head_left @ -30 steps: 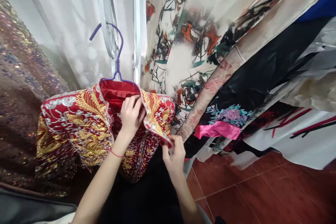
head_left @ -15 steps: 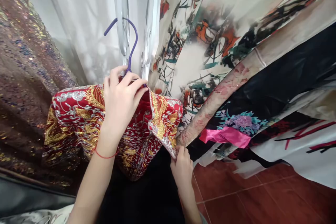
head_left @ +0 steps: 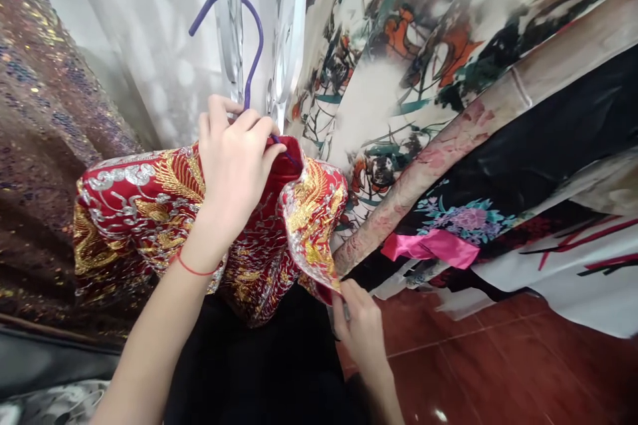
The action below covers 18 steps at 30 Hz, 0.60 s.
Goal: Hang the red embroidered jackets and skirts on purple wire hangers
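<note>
The embroidered jacket (head_left: 264, 232) sits on the purple hanger (head_left: 260, 40), left hand (head_left: 236, 153) gripping its collar, right hand (head_left: 359, 322) pinching the front edge. Too hard a pull from the right could slip a shoulder off — or snag the raised stitching.

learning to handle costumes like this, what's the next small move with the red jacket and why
Perhaps draw the front edge of the red jacket gently outward with the right hand, which pinches it: the panel curls there, so a light pull might flatten it. The left hand lies over the collar by the purple hanger, where it could likely steady both.
</note>
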Tool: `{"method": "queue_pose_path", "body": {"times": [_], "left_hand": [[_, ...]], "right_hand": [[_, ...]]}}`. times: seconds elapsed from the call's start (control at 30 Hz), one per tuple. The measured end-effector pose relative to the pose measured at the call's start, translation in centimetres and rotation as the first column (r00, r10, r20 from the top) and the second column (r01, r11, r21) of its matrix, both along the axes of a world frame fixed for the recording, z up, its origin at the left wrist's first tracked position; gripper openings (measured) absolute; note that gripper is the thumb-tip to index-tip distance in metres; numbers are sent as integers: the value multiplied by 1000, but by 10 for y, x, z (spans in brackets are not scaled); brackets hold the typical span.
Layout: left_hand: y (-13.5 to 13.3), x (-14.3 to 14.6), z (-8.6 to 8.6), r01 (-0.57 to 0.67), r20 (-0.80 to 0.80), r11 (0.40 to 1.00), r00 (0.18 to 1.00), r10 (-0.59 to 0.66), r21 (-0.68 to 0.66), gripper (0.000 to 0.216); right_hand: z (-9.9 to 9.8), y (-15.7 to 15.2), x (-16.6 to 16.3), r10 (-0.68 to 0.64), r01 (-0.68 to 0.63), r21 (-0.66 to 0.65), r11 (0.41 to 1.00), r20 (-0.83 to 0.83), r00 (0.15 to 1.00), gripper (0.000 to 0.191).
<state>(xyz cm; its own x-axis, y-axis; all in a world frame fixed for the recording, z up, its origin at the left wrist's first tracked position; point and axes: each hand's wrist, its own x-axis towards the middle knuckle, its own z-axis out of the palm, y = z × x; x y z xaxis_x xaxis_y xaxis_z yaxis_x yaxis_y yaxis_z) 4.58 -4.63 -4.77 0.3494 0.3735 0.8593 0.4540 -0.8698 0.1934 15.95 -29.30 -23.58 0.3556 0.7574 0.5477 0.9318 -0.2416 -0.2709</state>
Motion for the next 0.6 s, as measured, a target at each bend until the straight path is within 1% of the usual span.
{"method": "queue_pose_path", "body": {"times": [0.1,0.17,0.23,0.3,0.37,0.43,0.5,0.53,0.57,0.6], "left_hand": [[3,0,-1,46,20,999,999,-46,-8,15],[6,1,-2,71,29,997,997,-70,-22,15],[8,2,-3,83,48,996,996,-82,-40,16],[11,5,-6,94,77,994,993,-90,-55,17],[15,8,-8,116,113,992,988,-109,-54,20],[19,12,-11,151,148,988,978,-144,-38,22],[23,15,-14,186,179,982,967,-179,-21,26],[25,16,-15,199,191,980,963,-192,-17,27],[27,16,-15,207,201,978,959,-199,-18,29],[28,17,-16,210,210,978,957,-201,-20,30]], "right_hand": [[-4,20,-23,143,-143,-2,990,7,990,24],[-8,31,-32,177,-177,-6,984,-3,984,23],[-7,36,-36,190,-189,16,982,-20,982,24],[1,34,-39,214,-210,68,975,-52,975,25],[17,28,-43,288,-268,153,951,-124,950,26],[35,20,-50,397,-337,273,901,-208,894,24],[49,17,-58,499,-391,381,838,-245,831,22],[52,17,-63,531,-415,400,817,-243,812,21],[52,19,-68,544,-434,388,813,-241,804,21],[51,22,-73,541,-447,342,826,-260,800,22]]}}
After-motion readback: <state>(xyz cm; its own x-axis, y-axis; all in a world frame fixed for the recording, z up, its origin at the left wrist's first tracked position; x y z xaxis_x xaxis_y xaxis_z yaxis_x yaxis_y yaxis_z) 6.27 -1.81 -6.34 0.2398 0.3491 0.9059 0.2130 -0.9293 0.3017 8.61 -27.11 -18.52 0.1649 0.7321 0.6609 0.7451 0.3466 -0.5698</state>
